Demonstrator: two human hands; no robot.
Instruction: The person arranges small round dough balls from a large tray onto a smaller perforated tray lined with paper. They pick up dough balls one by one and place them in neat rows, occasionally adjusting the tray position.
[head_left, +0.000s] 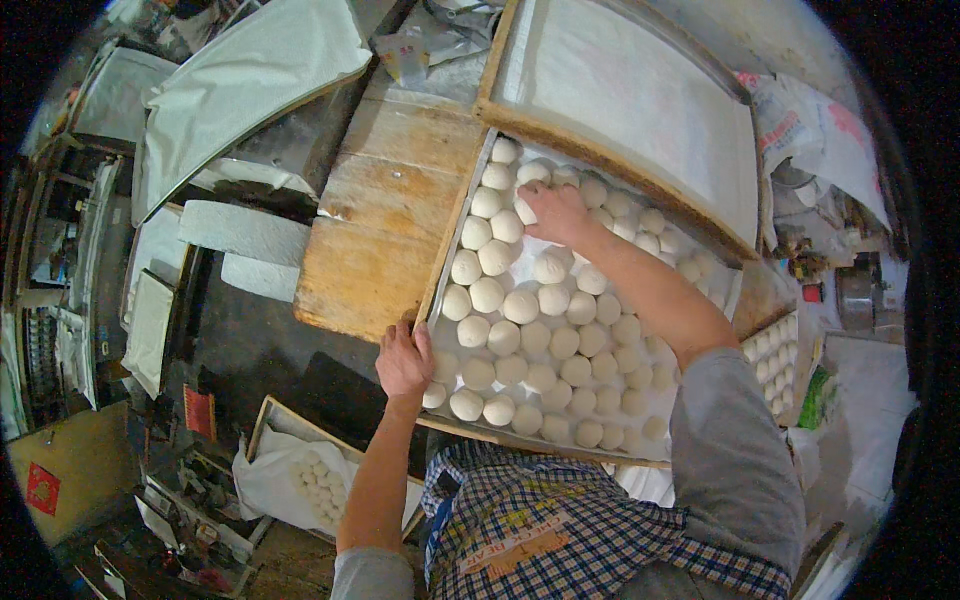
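A wooden-framed tray (445, 279) lies before me, lined with pale cloth and holding many round white dough balls (520, 306) in uneven rows. My left hand (405, 360) rests on the tray's left rim, its fingers bent over the wooden edge. Near the far left part of the tray, my right hand (553, 212) reaches down with curled fingers against a dough ball (527, 211); whether it grips the ball or only touches it is hard to tell. A patch of bare liner shows just below this hand.
Beyond the tray stands another wooden-framed tray (615, 154) with white cloth. A wooden board (386, 247) adjoins on the left. Lower left, a cloth-lined box (262, 427) holds dough balls; a further tray of them (796, 352) is at right. Cloth-covered trays (255, 82) stand upper left.
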